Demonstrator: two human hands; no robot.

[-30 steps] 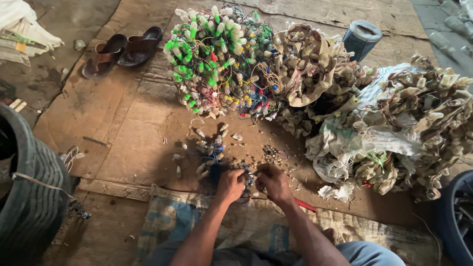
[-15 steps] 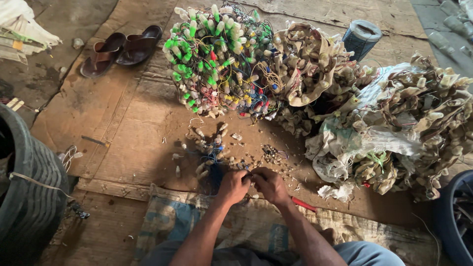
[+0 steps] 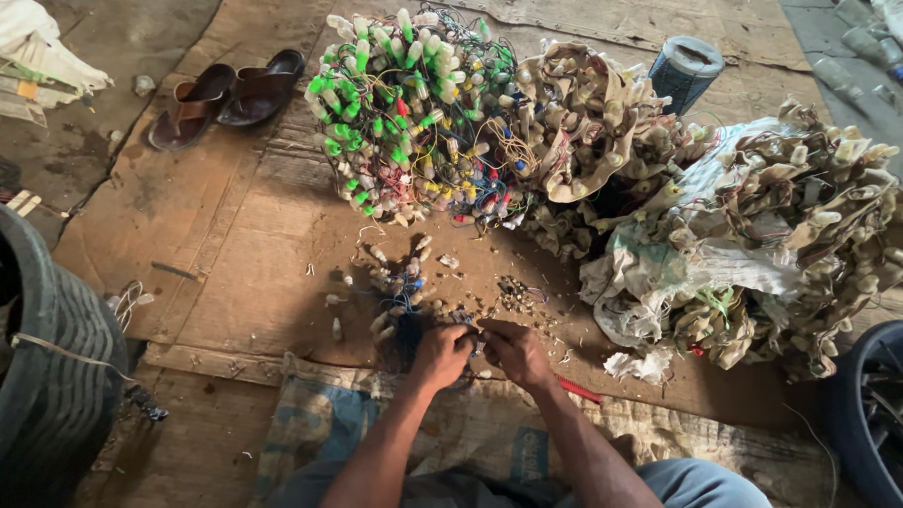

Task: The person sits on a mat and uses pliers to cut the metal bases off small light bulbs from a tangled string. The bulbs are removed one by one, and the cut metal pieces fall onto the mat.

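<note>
Working: fingers (image 3: 467,341) of both hands bunched together over a small wired piece, the tips pinched on it; the piece itself is too small to name more closely.
Left hand: left hand (image 3: 440,355) curled, knuckles up, touching the right at the fingertips.
Right hand: right hand (image 3: 515,353) closed the same way, thumb tucked toward the left.
Change: against the frames of a second ago, the hands sit in nearly the same place and have merely tightened toward each other; nothing around them has shifted, which suggests a slow, fiddly spell on one piece.
Just ahead: a scatter of loose bulb holders (image 3: 400,282) and a little heap of small bits (image 3: 515,295) on the flattened cardboard (image 3: 235,245).
Further out: a tangled bundle of green and coloured wired holders (image 3: 414,113), and beside it dull beige bundles (image 3: 583,122) spilling from a pale sack (image 3: 696,273).
Edges: sandals (image 3: 226,94) top left, a dark tyre (image 3: 52,376) at left, a woven mat (image 3: 489,433) under the forearms.
</note>
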